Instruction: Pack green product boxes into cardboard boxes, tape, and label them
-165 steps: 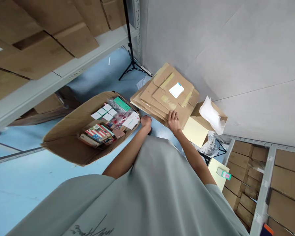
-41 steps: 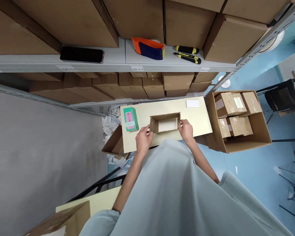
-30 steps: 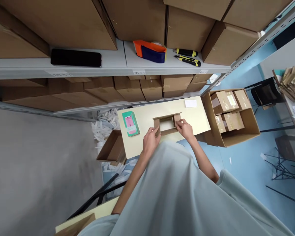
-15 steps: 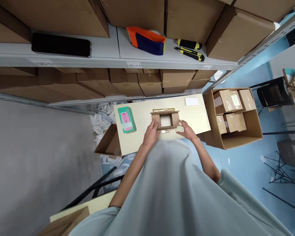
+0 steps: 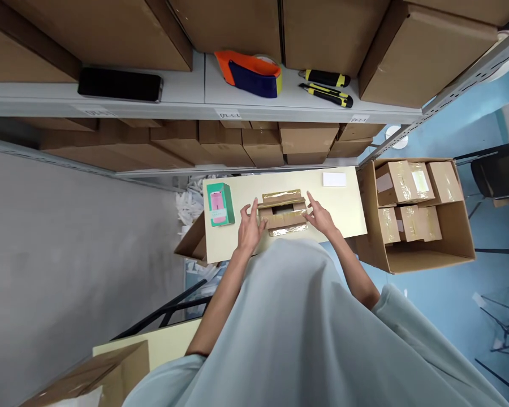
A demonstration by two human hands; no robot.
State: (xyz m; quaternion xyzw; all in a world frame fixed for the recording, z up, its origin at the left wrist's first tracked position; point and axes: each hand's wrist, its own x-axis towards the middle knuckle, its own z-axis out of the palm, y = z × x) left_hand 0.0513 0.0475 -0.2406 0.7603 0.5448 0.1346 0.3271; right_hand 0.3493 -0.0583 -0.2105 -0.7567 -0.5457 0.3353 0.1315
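Observation:
A small cardboard box (image 5: 287, 219) with strips of tape lies on the pale table before me, its long flaps leaning inward over a narrow dark gap. My left hand (image 5: 249, 230) is at the box's left end, fingers spread, with the index finger by the far flap and the thumb by the near one. At the right end, my right hand (image 5: 320, 217) has its fingers apart too, the index stretched forward and the thumb side against the near flap. Left of the box stands a green phone box (image 5: 219, 204) with a pink picture.
A white card (image 5: 334, 179) lies at the table's (image 5: 246, 185) far right. Beside the table, a large carton (image 5: 424, 261) holds several taped boxes. On the shelf above are a tape dispenser (image 5: 254, 79), two utility knives (image 5: 327, 87) and a black phone (image 5: 119, 85).
The box's long flaps have tipped inward from standing up, narrowing the opening. My left hand has shifted slightly left, and both hands' fingers have spread and reached forward along the box's ends.

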